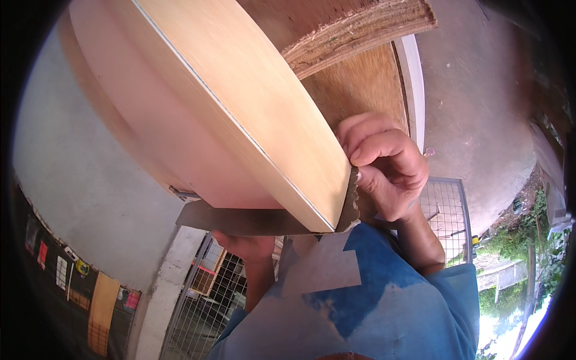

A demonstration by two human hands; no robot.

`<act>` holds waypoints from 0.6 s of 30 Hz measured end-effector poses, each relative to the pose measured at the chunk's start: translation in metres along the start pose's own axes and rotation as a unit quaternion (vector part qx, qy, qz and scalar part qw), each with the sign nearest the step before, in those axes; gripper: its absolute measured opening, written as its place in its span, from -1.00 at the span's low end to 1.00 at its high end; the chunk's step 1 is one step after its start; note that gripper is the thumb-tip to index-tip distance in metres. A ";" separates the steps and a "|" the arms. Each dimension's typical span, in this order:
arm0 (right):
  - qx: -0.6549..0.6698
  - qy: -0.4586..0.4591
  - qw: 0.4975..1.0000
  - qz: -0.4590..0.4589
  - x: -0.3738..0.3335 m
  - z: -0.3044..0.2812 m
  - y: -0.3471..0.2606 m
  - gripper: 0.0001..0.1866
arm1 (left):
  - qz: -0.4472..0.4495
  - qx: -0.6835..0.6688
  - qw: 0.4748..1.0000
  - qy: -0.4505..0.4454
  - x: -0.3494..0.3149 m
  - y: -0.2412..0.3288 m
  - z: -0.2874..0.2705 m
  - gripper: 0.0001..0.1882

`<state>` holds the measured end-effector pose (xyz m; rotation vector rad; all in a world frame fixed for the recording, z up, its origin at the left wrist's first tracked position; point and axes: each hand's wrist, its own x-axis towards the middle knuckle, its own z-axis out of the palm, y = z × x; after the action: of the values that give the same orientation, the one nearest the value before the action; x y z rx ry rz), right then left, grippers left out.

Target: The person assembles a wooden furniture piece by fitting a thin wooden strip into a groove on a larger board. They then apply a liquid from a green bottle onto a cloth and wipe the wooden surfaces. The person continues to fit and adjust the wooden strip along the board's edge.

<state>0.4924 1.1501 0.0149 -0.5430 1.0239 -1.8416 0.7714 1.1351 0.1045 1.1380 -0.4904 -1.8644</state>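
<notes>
A long pale wooden panel [252,102] with a thin whitish line along its edge slants down toward me. A dark brown sheet [240,219] with a ragged, torn edge lies against the panel's lower end and bends round its corner; it resembles sandpaper. My right hand [390,165] is closed, its thumb and fingers pinching the sheet's torn side next to the panel's edge. Below the sheet's left part is my left hand [249,246], gripping it from underneath. Most of the left fingers are hidden behind the sheet.
A rough-edged wooden board [360,36] juts out above, beside a brown plywood face [354,90]. Wire mesh gates [444,210] stand behind me on both sides. A grey wall [66,138] fills the left, with a wooden plank [103,312] lower down. Greenery shows at the right.
</notes>
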 end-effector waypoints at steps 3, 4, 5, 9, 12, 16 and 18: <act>0.032 0.045 0.998 0.003 -0.001 0.006 0.003 -0.66 | -0.010 -0.066 0.995 -0.072 0.015 0.007 -0.008 -0.19; 0.051 0.063 0.996 0.021 -0.002 0.010 -0.001 -0.66 | -0.017 -0.097 0.990 -0.097 0.020 0.007 -0.009 -0.18; 0.071 0.082 0.993 0.039 -0.002 0.011 -0.003 -0.65 | -0.010 -0.085 0.993 -0.084 0.023 0.007 -0.008 -0.18; 0.037 0.033 0.999 0.001 -0.001 0.003 0.003 -0.64 | 0.007 -0.034 0.999 -0.012 0.022 0.006 -0.003 -0.15; 0.056 0.060 0.997 -0.010 0.001 0.007 0.002 -0.74 | -0.021 -0.089 0.996 0.021 0.021 0.010 -0.014 -0.14; -0.005 0.023 0.997 -0.067 0.007 -0.001 0.010 -0.91 | -0.027 -0.126 0.990 0.062 0.021 0.006 -0.016 -0.15; -0.011 0.018 0.997 -0.071 0.007 -0.001 0.010 -0.95 | -0.028 -0.131 0.991 0.021 0.023 0.004 -0.008 -0.15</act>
<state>0.4931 1.1420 0.0056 -0.6117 1.0535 -1.9725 0.7756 1.1145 0.0908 1.0207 -0.1829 -1.8849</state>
